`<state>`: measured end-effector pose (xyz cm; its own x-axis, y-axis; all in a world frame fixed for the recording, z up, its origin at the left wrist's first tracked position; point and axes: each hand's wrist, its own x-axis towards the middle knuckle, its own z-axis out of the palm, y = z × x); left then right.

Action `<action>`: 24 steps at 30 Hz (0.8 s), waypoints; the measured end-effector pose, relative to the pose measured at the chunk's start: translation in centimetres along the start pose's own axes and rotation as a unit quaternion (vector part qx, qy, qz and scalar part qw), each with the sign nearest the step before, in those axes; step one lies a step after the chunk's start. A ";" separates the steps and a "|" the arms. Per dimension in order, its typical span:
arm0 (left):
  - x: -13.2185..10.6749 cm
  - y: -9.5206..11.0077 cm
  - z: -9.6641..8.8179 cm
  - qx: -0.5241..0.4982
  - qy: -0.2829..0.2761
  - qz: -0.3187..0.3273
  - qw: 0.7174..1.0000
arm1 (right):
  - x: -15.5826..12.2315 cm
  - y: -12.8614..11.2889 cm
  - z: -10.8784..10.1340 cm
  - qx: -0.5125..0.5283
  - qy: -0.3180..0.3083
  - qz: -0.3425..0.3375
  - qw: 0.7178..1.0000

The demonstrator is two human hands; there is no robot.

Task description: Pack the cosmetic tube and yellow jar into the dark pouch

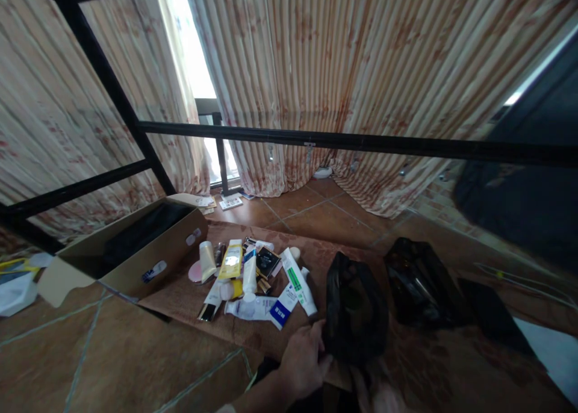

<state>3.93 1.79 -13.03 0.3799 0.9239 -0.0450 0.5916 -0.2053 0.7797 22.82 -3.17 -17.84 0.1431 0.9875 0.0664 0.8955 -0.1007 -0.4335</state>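
A black plastic bag (354,307) stands upright with its mouth open on a brown cloth-covered surface. My left hand (303,357) is at the bag's lower left side, its fingers curled against the plastic. Low in the view, under the front of the bag, my right hand (382,395) is smeared by motion and its fingers are hard to make out. Left of the bag lies a pile of toiletries: a white and green tube (298,282), a blue and white box (283,306), a yellow tube (231,259), a beige tube (207,261) and a black compact (266,261).
A second black plastic bag (419,286) sits to the right, near a dark flat item (497,316) and a white sheet (548,347). At left is an open cardboard box (174,250) with black material inside. A black metal rail (338,141) crosses before patterned curtains (307,52).
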 end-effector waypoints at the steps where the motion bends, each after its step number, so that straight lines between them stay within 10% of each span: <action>1: 0.0 0.0 0.0 0.005 -0.002 0.001 1.000 | 0.1 0.1 0.0 0.000 -0.009 -0.003 1.000; 14: 0.4 0.1 -0.5 0.003 -0.023 -0.008 1.000 | -0.5 -0.2 0.0 0.032 0.042 -0.047 0.997; 24: 0.2 0.4 -0.5 0.023 0.009 0.019 1.000 | -0.7 -2.6 -3.8 0.149 0.025 0.053 0.987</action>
<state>3.90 2.06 -12.42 0.3907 0.9205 -0.0041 0.6088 -0.2551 0.7512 21.95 -4.02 -13.35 0.2570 0.9653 0.0471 0.7119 -0.1561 -0.6847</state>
